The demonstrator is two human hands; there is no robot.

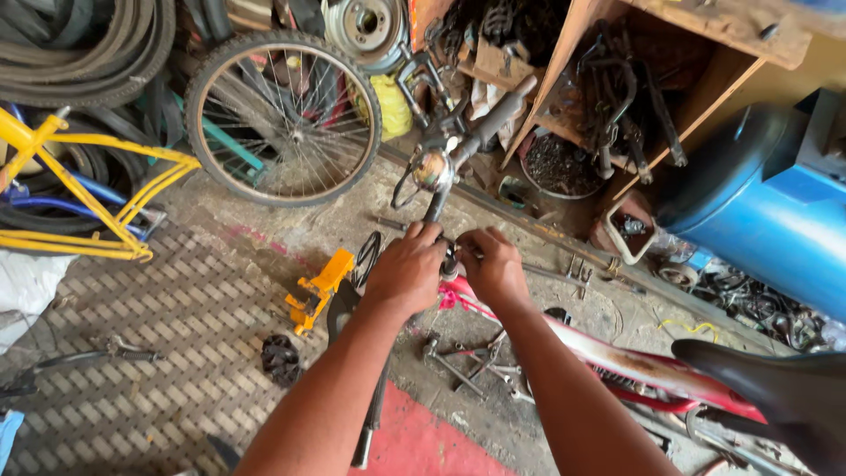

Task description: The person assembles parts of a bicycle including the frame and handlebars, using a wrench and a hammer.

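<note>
Hands meet at the red bicycle frame (617, 353): our left hand (407, 269) is wrapped around the handlebar stem (436, 207), our right hand (493, 264) pinched closed on a fitting beside it. Beyond, a round tub (560, 167) holds dark metal scrap, and a small cream box (627, 231) holds small parts.

Both forearms bare, no sleeves, gloves or rings on left hand (407, 269) or right hand (493, 264)

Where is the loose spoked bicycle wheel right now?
In the head view, the spoked wheel leans upper left, beyond the left hand, between the yellow bike frame and the handlebar.
</note>
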